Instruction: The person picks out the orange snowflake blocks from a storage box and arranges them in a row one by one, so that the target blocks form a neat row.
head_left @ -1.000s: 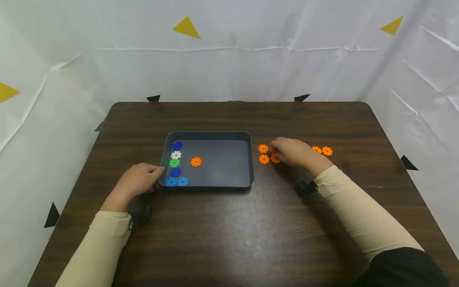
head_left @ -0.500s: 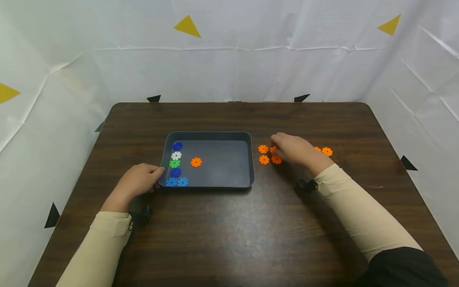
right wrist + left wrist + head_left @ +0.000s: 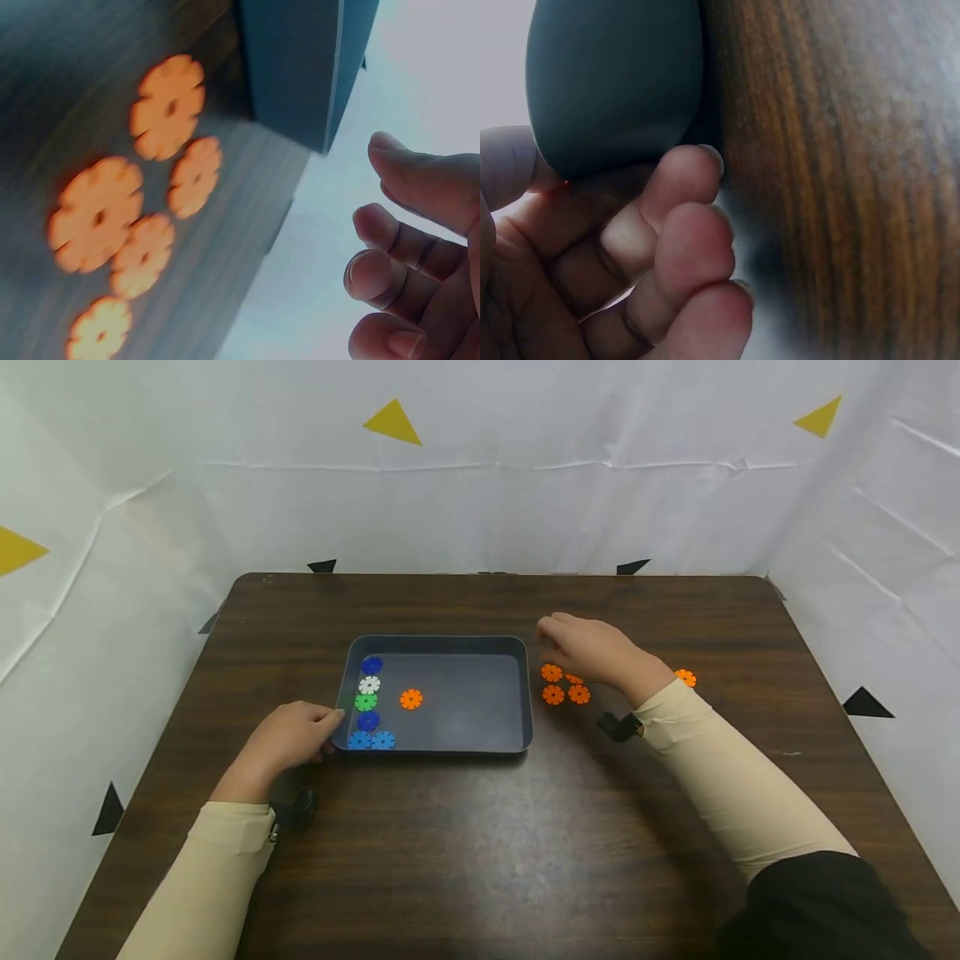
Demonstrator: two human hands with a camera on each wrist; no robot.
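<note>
1. The left hand rested on the dark table at the near left corner of the grey tray, its curled fingers and thumb gripping the tray's rounded corner.
2. The right hand hovered above the table just right of the tray, fingers loosely bent and holding nothing that I could see.
3. A cluster of orange gear discs lay flat on the table directly under that hand, close beside the tray's right wall; one more orange disc lay apart, beyond the wrist.
4. Inside the tray sat a single orange disc, with a column of blue, white and green discs along the left wall.
</note>
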